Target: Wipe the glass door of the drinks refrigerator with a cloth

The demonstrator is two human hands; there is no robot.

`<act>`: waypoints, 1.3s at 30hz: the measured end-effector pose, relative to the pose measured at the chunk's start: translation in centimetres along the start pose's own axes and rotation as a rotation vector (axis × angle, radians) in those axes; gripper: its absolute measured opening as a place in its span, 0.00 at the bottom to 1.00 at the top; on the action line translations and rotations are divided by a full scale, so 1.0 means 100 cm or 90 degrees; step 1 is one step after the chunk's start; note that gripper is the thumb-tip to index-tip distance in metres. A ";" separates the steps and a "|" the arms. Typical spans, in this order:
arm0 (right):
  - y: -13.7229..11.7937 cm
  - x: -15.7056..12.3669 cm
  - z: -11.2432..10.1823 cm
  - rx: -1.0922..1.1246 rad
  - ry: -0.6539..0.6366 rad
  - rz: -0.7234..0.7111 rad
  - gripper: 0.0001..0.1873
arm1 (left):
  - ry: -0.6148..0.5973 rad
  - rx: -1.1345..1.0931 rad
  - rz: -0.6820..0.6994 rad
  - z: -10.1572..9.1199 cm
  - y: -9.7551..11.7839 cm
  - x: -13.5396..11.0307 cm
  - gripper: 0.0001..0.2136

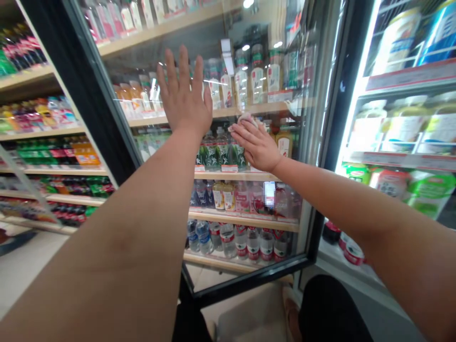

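Two hands: both on the open glass door (249, 71) of a drinks fridge.
Left hand (185, 95): grip apart, fingers spread, palm flat on the pane.
Right hand (257, 145): grip clamped on a crumpled cloth (245, 118), pressed to the glass beside the left.
Technique: brace the door steadily, wipe with overlapping strokes.
Count: one cloth, one door.

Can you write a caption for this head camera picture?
Left hand flat on an open glass fridge door; right hand presses a small cloth to it.
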State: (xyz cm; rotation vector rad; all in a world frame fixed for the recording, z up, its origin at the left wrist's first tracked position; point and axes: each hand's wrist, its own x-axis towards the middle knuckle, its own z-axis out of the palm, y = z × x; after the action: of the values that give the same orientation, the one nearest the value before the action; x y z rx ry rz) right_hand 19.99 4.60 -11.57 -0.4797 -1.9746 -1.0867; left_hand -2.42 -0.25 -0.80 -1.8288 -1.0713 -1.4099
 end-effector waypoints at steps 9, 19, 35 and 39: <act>0.018 0.037 -0.016 0.016 -0.064 0.002 0.40 | -0.018 0.064 -0.011 -0.004 0.003 -0.002 0.33; 0.014 0.090 0.009 0.051 -0.005 0.115 0.38 | -0.014 0.139 -0.008 0.001 0.003 0.006 0.34; 0.043 0.074 -0.005 0.057 -0.018 -0.010 0.39 | -0.001 0.032 -0.008 0.004 -0.003 0.004 0.32; 0.054 0.090 -0.009 0.067 0.033 0.078 0.37 | -0.004 0.026 0.003 0.002 -0.002 0.003 0.33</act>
State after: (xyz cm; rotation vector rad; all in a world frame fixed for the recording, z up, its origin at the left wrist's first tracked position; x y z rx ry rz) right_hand 18.51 6.41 -1.27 -0.5042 -1.9200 -0.9049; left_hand -2.44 0.08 -0.60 -1.8059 -1.0907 -1.3707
